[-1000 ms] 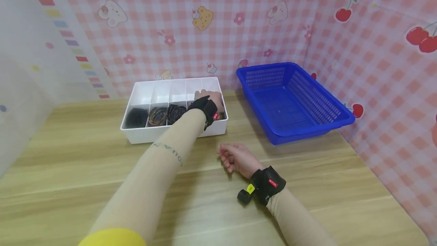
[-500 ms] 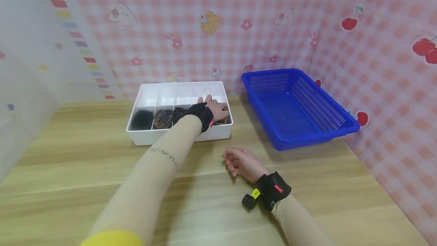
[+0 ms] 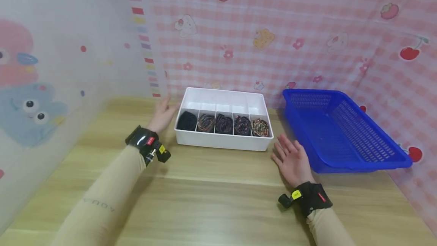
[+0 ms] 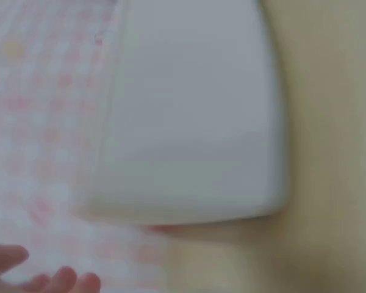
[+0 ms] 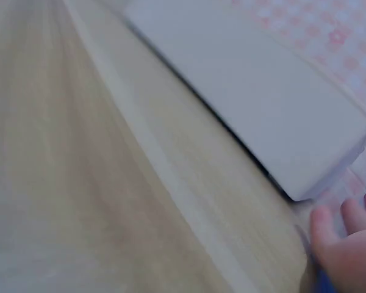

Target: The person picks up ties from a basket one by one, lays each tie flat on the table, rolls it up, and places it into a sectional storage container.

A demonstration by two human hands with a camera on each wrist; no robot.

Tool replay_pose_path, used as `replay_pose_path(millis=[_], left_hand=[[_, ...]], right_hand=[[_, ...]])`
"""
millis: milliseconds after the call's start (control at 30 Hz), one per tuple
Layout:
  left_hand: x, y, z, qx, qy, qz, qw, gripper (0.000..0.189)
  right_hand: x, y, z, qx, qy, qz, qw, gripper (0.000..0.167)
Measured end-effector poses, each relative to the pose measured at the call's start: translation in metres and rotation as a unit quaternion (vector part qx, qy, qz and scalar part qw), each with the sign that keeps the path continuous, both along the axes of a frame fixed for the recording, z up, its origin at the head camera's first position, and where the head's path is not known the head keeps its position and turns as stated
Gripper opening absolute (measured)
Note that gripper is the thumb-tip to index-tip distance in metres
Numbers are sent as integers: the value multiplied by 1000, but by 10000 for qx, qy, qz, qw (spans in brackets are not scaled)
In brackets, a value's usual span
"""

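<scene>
A white divided box [image 3: 222,141] stands on the table near the back wall. Rolled fabric-like pieces fill its front compartments: a plain black roll [image 3: 187,121] at the left end, several dark patterned rolls [image 3: 224,124] in the middle, and a lighter patterned roll [image 3: 260,127] at the right end. My left hand [image 3: 163,117] is beside the box's left end, fingers extended and holding nothing; its fingertips show at the lower left of the left wrist view. Near the front right corner, my right hand [image 3: 294,162] lies palm up with loosely spread fingers, also holding nothing.
A blue plastic basket [image 3: 321,155] with perforated sides stands to the right of the box, close to my right hand. Pink checked cloth [image 3: 205,48] covers the back and right walls. The box's back compartments show bare white floors.
My left hand has left the rolls at the box's right end and crossed to its left side. My right hand has turned palm up and opened near the box. The head view has shifted left.
</scene>
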State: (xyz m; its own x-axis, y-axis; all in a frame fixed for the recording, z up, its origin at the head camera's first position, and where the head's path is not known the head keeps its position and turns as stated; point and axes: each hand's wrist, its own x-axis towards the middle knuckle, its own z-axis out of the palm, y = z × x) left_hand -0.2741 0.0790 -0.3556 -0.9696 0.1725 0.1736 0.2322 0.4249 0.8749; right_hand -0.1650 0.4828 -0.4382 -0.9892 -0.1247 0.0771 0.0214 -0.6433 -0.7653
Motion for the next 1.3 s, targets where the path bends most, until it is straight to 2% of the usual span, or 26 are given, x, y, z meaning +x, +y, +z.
replay_pose_path(millis=[67, 167, 300, 367, 467, 533, 633, 767, 833, 900, 1033, 1133, 1300], left_hand=[[5, 4, -22, 507, -632, -222, 9965, 74], [12, 16, -50, 1096, -1340, -727, 9822, 74], [19, 33, -71, 1658, -1433, -1178, 9686, 66], [22, 38, -76, 1850, -1391, -1221, 9652, 62], [24, 38, -80, 2094, -1322, -1248, 9608, 59], [25, 35, -82, 2104, -1295, -1204, 9615, 58], [23, 28, -85, 2398, -1307, -1160, 9550, 58], [19, 18, -90, 3077, -1378, -1160, 9343, 58], [16, 14, -92, 3331, -1376, -1231, 9246, 57], [14, 10, -94, 3490, -1346, -1301, 9182, 55], [13, 1, -93, 3632, -1278, -1193, 9152, 52], [15, -5, -90, 3642, -1283, -1039, 9166, 51], [18, -10, -84, 3669, -1153, -998, 9177, 51]], right_hand=[[-2, 8, 0, 458, -5, -65, 9989, 65], [-7, 12, -5, 947, 8, -31, 9955, 71], [-10, 12, -11, 1249, 21, -69, 9921, 71], [-10, 12, -14, 1293, 3, -182, 9914, 71], [-9, 9, -17, 1374, -1, -318, 9900, 69], [-10, 8, -19, 1372, -76, -419, 9896, 67], [-12, 6, -22, 1110, -273, -578, 9918, 56], [-16, 9, -26, 220, -481, -624, 9966, 35], [-19, 10, -26, -184, -504, -557, 9970, 35], [-21, 9, -26, -419, -527, -503, 9965, 37], [-26, 2, -22, -596, -527, -491, 9956, 38], [-28, -3, -20, -652, -560, -509, 9950, 39], [-29, -7, -13, -520, -509, -600, 9955, 41]])
